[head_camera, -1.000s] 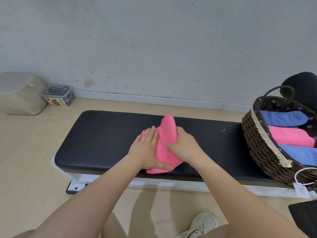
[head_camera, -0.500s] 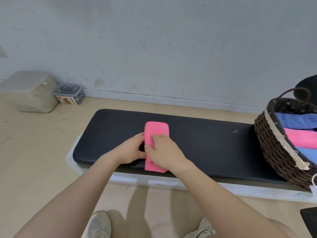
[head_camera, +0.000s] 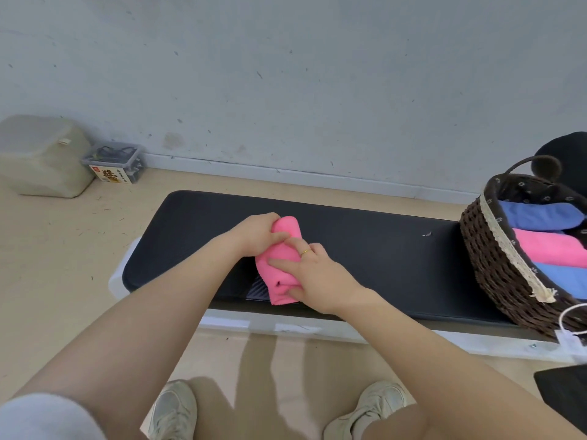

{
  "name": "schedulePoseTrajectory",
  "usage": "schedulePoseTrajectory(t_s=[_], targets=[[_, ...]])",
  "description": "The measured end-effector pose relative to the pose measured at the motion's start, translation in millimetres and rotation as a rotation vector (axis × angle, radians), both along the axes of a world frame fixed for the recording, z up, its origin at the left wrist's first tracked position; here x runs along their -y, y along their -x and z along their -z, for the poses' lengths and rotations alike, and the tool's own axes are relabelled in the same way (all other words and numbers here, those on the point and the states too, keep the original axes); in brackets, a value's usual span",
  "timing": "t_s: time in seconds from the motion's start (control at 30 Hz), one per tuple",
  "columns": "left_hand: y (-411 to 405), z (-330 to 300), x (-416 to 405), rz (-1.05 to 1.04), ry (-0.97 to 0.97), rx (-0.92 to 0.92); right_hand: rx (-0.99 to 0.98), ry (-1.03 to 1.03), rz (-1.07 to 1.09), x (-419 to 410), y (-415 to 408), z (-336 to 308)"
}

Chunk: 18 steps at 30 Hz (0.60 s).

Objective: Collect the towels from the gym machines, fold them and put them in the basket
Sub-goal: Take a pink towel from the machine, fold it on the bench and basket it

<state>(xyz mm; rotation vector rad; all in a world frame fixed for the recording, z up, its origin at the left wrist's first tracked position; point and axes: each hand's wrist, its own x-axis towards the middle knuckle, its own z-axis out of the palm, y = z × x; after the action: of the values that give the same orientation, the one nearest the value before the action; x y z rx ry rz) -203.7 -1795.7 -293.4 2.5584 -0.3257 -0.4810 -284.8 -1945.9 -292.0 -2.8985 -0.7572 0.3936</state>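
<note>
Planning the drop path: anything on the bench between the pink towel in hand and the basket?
Head view: only bare black bench between the pink towel and basket, save a tiny scrap.

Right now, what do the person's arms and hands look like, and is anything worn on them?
Both forearms are bare, with no sleeves over them. The right hand wears a thin gold ring on one finger. The left hand shows no ring, watch or glove.

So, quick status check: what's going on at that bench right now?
Both hands, left and right, gripping the folded pink towel on the black bench. Basket at the bench's right end, holding blue and pink towels. Nothing between towel and basket.
</note>
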Motion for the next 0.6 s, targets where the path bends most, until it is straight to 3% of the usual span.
schedulePoseTrajectory(t_s=[0.13, 0.27, 0.37, 0.5, 0.6], targets=[[0.0, 6.7, -5.0, -0.088, 0.039, 0.073, -0.096, -0.218, 0.163, 36.4, 0.2, 10.5], [8.1, 15.9, -3.8, -0.182, 0.1, 0.066, -0.201, -0.656, 0.462, 51.2, -0.1, 22.4], [10.4, 16.2, -1.7, -0.214, 0.153, 0.03, -0.265, -0.672, 0.417, 52.6, -4.6, 19.0], [10.7, 20.7, -5.1, -0.224, 0.174, 0.013, -0.243, -0.764, 0.305, 59.2, -8.8, 14.3], [12.3, 27.7, -4.4, -0.202, 0.199, 0.016, -0.187, -0.825, 0.343, 68.3, -9.6, 14.1]])
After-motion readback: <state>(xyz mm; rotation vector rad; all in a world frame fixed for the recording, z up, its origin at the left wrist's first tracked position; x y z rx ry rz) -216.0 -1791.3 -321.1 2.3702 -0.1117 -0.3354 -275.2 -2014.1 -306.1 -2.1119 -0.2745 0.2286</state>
